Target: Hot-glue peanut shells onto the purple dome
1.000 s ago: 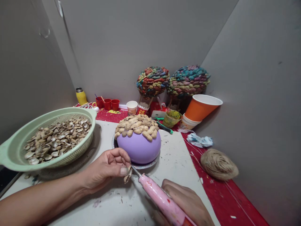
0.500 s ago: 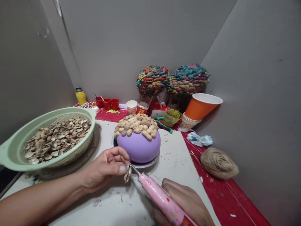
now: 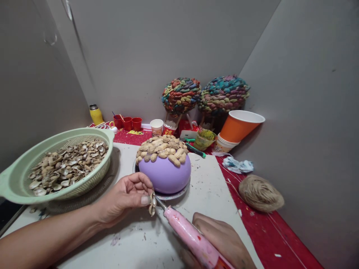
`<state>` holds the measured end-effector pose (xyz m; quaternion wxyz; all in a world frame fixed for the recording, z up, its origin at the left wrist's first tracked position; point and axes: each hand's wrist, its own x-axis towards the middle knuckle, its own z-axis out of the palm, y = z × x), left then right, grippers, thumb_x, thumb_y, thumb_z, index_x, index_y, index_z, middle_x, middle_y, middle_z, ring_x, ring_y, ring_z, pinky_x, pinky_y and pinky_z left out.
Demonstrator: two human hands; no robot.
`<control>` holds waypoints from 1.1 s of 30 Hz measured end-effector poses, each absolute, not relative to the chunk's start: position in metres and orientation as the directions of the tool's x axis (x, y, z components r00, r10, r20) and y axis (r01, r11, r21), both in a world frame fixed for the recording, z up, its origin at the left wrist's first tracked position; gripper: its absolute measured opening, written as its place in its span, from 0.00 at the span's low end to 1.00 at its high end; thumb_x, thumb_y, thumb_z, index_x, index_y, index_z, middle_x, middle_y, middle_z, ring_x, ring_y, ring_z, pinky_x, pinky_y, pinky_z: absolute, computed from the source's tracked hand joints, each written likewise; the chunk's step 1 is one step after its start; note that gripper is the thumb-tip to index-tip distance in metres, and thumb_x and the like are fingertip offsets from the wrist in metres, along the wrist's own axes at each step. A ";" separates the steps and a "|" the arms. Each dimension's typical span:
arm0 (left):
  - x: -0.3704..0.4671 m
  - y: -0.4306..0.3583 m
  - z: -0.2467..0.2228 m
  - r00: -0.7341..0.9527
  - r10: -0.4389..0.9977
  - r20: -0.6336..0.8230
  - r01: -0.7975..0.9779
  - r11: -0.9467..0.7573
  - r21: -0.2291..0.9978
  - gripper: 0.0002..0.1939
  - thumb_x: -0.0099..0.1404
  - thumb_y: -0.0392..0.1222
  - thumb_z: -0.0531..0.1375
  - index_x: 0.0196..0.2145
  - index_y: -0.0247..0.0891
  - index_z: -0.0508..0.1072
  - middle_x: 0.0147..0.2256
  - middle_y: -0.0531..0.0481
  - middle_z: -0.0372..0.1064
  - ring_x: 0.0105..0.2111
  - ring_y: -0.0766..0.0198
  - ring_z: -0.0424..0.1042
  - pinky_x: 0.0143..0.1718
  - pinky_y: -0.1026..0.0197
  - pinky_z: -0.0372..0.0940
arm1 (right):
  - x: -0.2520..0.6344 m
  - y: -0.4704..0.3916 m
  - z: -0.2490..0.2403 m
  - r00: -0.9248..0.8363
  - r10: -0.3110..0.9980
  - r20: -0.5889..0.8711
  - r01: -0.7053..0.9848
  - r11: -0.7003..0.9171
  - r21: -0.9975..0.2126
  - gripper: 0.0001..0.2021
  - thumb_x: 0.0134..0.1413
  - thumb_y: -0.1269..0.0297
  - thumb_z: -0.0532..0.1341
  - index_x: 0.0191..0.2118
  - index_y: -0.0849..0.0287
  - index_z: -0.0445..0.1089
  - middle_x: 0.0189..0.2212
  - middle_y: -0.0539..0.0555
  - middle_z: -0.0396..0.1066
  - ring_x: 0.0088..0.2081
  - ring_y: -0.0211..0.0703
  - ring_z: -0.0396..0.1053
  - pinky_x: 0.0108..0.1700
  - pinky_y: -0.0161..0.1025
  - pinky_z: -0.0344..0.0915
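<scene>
My left hand (image 3: 127, 198) pinches a peanut shell (image 3: 152, 204) between thumb and fingertips, its hollow side turned to the right. In my right hand (image 3: 221, 239) is a pink glue gun (image 3: 190, 233), its metal nozzle touching or very close to the shell. Just beyond them a purple balloon (image 3: 165, 175) rests on a round dish (image 3: 179, 193); peanut shells (image 3: 162, 148) cover its top. To the left, a green colander (image 3: 108, 164) holds many loose shells (image 3: 67, 166).
Two colourful shell-covered balls (image 3: 181, 95) stand at the back beside an orange cup (image 3: 238, 127). Red cups (image 3: 127, 123), a yellow bottle (image 3: 96, 115) and green-handled pliers (image 3: 196, 150) lie along the back. A twine ball (image 3: 260, 193) and crumpled tissue (image 3: 238, 164) are at right.
The shell in my left hand has turned slightly and shows more of its hollow side. Both hands have otherwise hardly moved.
</scene>
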<state>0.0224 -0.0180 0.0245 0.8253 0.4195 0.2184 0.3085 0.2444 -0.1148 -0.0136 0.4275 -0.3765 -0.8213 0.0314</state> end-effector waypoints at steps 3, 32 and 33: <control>0.023 -0.018 0.026 0.704 0.704 -0.099 -0.331 0.448 0.830 0.14 0.53 0.32 0.70 0.35 0.33 0.72 0.30 0.51 0.72 0.27 0.71 0.71 0.31 0.67 0.70 | 0.245 -0.116 -0.012 -0.359 0.650 0.670 0.591 0.714 -0.376 0.09 0.52 0.76 0.58 0.29 0.56 0.58 0.21 0.45 0.50 0.21 0.37 0.52 0.23 0.39 0.45; 0.021 -0.016 0.030 0.632 0.772 -0.072 -0.308 0.335 0.891 0.16 0.51 0.37 0.72 0.34 0.35 0.71 0.30 0.51 0.70 0.29 0.71 0.69 0.32 0.69 0.66 | 0.244 -0.117 -0.010 -0.337 0.685 0.646 0.583 0.691 -0.429 0.12 0.52 0.75 0.59 0.28 0.55 0.53 0.21 0.44 0.51 0.20 0.36 0.51 0.22 0.38 0.45; 0.021 -0.016 0.030 0.628 0.774 -0.072 -0.307 0.332 0.892 0.16 0.50 0.37 0.72 0.34 0.35 0.71 0.30 0.51 0.70 0.29 0.71 0.69 0.32 0.69 0.66 | 0.244 -0.116 -0.010 -0.340 0.678 0.652 0.594 0.692 -0.411 0.12 0.53 0.75 0.58 0.28 0.55 0.53 0.21 0.44 0.51 0.20 0.36 0.51 0.22 0.38 0.44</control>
